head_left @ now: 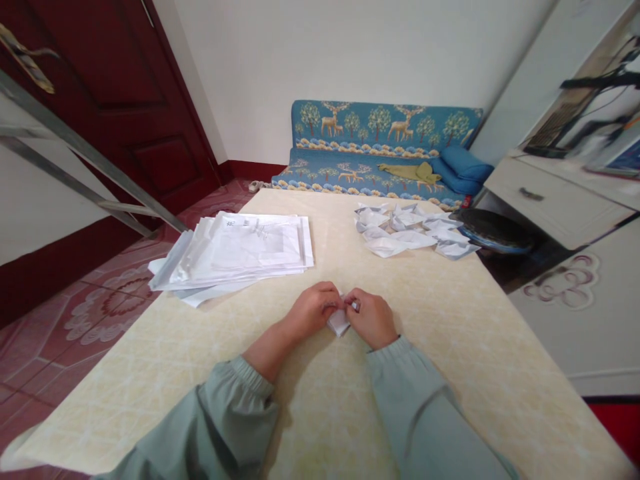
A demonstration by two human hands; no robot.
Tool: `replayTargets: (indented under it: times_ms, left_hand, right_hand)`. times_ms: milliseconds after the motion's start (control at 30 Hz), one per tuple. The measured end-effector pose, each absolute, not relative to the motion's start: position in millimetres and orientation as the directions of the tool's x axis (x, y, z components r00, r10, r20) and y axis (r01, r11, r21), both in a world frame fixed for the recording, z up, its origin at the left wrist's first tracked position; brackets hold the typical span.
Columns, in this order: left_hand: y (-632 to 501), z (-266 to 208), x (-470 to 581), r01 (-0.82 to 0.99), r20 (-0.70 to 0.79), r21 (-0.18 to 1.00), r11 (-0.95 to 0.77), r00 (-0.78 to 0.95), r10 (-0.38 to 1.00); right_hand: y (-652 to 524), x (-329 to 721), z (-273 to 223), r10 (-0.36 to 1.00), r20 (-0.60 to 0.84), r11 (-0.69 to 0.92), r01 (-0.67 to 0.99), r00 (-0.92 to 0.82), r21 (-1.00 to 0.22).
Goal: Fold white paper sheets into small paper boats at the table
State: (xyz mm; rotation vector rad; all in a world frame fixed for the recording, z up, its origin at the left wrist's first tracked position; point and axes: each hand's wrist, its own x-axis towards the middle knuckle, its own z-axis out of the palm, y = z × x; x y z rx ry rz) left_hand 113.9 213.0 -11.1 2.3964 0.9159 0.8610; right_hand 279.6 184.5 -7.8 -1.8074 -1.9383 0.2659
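Observation:
A small piece of folded white paper [339, 324] is pinched between my two hands, low over the middle of the table. My left hand [314, 308] grips its left edge with the fingers curled in. On the other edge, the thumb and fingers of my right hand [373, 317] press together. Fingers cover the upper part of the paper, so its full shape is hidden. Beyond my right hand lies a group of several folded paper pieces [400, 239], white and grey. To the far left is a stack of paper sheets [250, 243], some with writing.
The table [440, 373] has a pale yellow patterned cover. Behind it stands a blue sofa [350, 177] with a deer print. A metal ladder-like frame [95, 157] leans at the left by a dark red door [110, 87]. A white cabinet [560, 200] is on the right.

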Motion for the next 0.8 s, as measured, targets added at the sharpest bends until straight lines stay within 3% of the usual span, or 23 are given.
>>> replayTargets:
  times_ms: [100, 300, 400, 600, 800]
  left_hand:
    - [207.8, -11.8, 107.1, 0.353, 0.366, 0.62, -0.7, 0.659, 0.657]
    - [198.6, -1.8, 99.1, 0.32, 0.332, 0.683, -0.656, 0.664, 0.67]
    - [196.5, 2.9, 96.3, 0.302, 0.318, 0.705, -0.642, 0.674, 0.666]
    - [204.6, -8.5, 93.4, 0.268, 0.331, 0.772, -0.577, 0.605, 0.724]
    - [208.5, -21.1, 92.9, 0.321, 0.332, 0.802, -0.504, 0.463, 0.822]
  right_hand:
    - [184.7, 285.5, -4.9, 0.982, 0.175, 0.157, 0.846, -0.076, -0.51]
    - [188.0, 308.9, -0.3, 0.906, 0.228, 0.413, 0.626, -0.357, -0.662]
    - [188.5, 313.7, 2.4, 0.886, 0.185, 0.42, 0.566, -0.425, -0.71]
    - [187.6, 309.2, 6.1, 0.903, 0.146, 0.375, 0.576, -0.404, -0.726]
    - [187.5, 299.5, -1.5, 0.95, 0.169, 0.305, 0.678, -0.261, -0.669]
